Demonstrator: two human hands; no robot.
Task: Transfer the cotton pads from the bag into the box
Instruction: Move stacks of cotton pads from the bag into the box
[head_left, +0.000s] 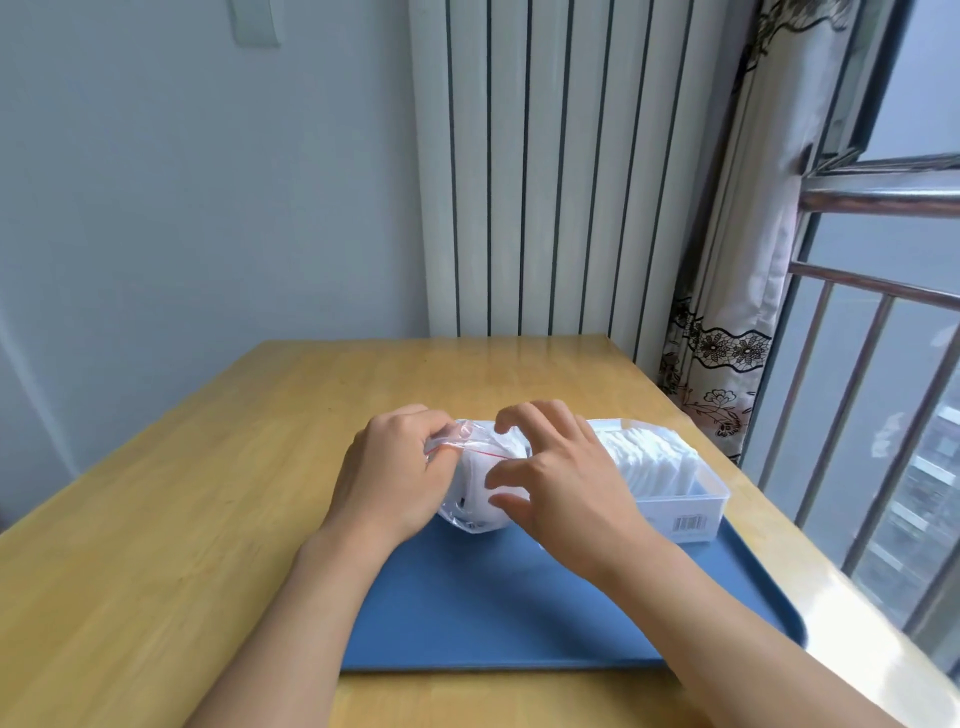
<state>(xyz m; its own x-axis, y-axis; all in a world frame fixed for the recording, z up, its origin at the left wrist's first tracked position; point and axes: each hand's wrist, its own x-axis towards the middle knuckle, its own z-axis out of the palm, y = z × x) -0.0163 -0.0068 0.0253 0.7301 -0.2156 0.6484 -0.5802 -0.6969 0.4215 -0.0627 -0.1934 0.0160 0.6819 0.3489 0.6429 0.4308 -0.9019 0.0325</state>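
A clear plastic zip bag (475, 470) with a red seal line holds white cotton pads and lies on the blue tray (498, 613). My left hand (387, 473) pinches the bag's top edge at its left end. Over the bag's right side hovers my right hand (561, 467), fingers spread, its fingertips at or just above the plastic. To the right, a clear plastic box (680, 493) with a barcode label stands on the tray, with a row of white cotton pads (644, 449) upright inside it.
The tray lies on a wooden table (182, 519). A white radiator (545, 166) stands behind the table's far edge. A patterned curtain (727, 312) and a window with metal bars (857, 389) are close on the right.
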